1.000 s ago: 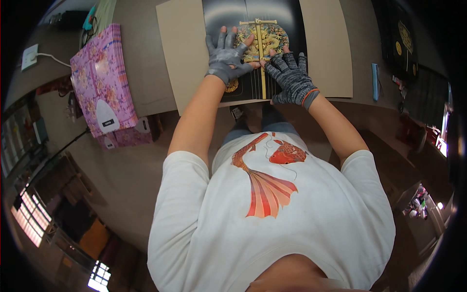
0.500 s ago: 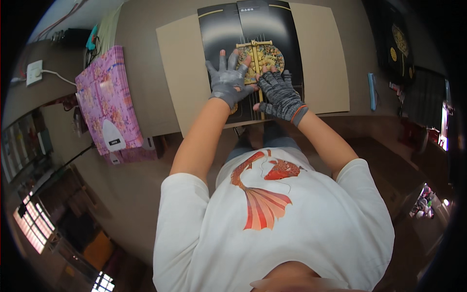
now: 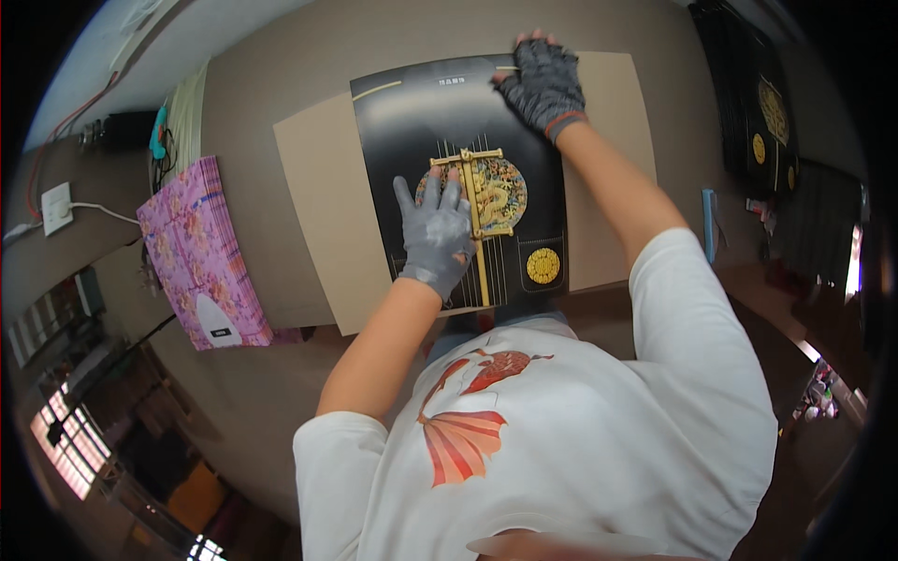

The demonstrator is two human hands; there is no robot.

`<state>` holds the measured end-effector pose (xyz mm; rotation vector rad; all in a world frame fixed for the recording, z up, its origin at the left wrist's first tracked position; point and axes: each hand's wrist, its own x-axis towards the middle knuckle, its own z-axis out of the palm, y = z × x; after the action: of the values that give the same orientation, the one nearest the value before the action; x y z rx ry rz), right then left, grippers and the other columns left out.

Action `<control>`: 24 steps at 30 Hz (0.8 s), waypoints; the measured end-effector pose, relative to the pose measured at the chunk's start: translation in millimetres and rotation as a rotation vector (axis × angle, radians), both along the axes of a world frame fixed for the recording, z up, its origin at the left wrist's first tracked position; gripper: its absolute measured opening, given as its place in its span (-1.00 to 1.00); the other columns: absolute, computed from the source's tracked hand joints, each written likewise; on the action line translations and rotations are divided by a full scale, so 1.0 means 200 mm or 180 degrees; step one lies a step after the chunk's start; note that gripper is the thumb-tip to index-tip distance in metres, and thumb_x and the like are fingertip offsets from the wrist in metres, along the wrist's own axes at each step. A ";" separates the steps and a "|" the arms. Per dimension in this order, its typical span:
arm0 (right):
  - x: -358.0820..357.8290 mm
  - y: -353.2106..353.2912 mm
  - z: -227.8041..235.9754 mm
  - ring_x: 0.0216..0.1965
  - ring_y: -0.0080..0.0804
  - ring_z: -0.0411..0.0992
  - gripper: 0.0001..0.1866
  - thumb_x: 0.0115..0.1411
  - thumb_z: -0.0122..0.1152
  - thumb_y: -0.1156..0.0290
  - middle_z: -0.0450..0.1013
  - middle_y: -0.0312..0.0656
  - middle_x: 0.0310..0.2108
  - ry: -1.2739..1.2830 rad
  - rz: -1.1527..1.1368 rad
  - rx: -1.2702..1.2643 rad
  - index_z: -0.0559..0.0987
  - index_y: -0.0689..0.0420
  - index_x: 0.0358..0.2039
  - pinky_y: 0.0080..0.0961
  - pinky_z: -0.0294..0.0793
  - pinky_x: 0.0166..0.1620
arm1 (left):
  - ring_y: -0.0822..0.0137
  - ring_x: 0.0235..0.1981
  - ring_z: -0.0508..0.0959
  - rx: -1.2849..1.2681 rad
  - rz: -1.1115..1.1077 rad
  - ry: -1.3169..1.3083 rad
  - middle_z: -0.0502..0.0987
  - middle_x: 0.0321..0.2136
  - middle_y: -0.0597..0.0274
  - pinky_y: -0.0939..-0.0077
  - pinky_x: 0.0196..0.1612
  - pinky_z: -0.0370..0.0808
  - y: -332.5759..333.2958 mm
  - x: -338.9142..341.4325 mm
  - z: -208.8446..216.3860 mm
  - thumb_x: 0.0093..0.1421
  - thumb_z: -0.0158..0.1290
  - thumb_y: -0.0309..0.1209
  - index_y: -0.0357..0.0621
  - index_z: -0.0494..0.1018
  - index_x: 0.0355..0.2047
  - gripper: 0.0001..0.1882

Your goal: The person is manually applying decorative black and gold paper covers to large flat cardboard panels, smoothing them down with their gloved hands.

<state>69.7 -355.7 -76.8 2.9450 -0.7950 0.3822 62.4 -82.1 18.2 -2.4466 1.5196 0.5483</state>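
Observation:
A black folded panel (image 3: 421, 112) with gold lines lies on a wider tan board (image 3: 599, 215). At its middle is a round multicoloured medallion (image 3: 500, 192) crossed by a printed gold bar. My left hand (image 3: 435, 234), in a grey fingerless glove, rests flat over the medallion's left part, its fingers apart. On the panel's far right corner lies my right hand (image 3: 547, 84), in a dark grey knit fingerless glove with an orange cuff line. Its fingertips reach past the far edge, the thumb stands off to the left, and it grips nothing visible.
A stack of pink-purple floral folded pieces (image 3: 192, 252) is at the table's left. A white socket box (image 3: 58, 208) with a cable sits beyond it. Black pieces with gold prints (image 3: 748, 103) are stacked at the far right, near a blue strip (image 3: 709, 224).
My right hand has gone from the medallion to the panel's far right corner. My left hand stays by the medallion. The step between the panel's two halves no longer shows. The view has shifted.

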 end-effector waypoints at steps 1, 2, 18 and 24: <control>0.07 -0.11 -0.04 0.39 -0.06 0.01 -0.11 0.15 -0.01 -0.27 0.11 0.02 0.35 -0.0012 0.0006 0.0007 0.21 0.12 0.32 0.02 -0.11 0.36 | 0.11 0.37 0.08 0.0007 0.0006 -0.0012 0.19 0.33 0.21 -0.45 0.28 -0.15 0.00 -0.01 0.00 -0.09 0.29 0.00 -0.11 0.39 0.16 -0.19; 0.12 -0.24 -0.08 0.40 -0.06 -0.02 -0.13 0.18 -0.02 -0.25 0.07 0.02 0.36 -0.0121 -0.0041 -0.0205 0.19 0.09 0.33 0.02 -0.15 0.38 | 0.11 0.37 0.10 -0.0074 -0.0031 -0.0039 0.20 0.32 0.21 -0.45 0.28 -0.15 -0.01 -0.02 -0.01 -0.09 0.30 -0.02 -0.11 0.40 0.15 -0.20; -0.67 0.41 0.20 0.37 -0.05 0.04 -0.18 0.08 0.18 -0.13 0.18 -0.06 0.31 0.0865 0.1819 0.0324 0.30 0.06 0.27 0.13 -0.04 0.30 | 0.21 0.37 0.09 0.0257 0.0009 -0.0181 0.19 0.33 0.27 -0.39 0.31 -0.13 -0.06 -0.02 0.04 -0.03 0.25 0.00 -0.06 0.33 0.20 -0.20; -1.42 0.86 0.13 0.38 0.15 -0.05 -0.14 0.03 0.23 -0.13 0.10 0.09 0.34 0.0800 0.1761 0.0776 0.31 0.08 0.26 0.27 -0.14 0.30 | 0.24 0.38 0.05 0.0062 0.0101 -0.0092 0.12 0.35 0.26 -0.36 0.32 -0.12 0.02 -0.01 -0.01 -0.04 0.25 0.06 -0.04 0.28 0.24 -0.13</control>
<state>-213.8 -183.4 -50.1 3.3101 0.0158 -0.0739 60.9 -79.1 15.2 -2.4570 1.4600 0.5288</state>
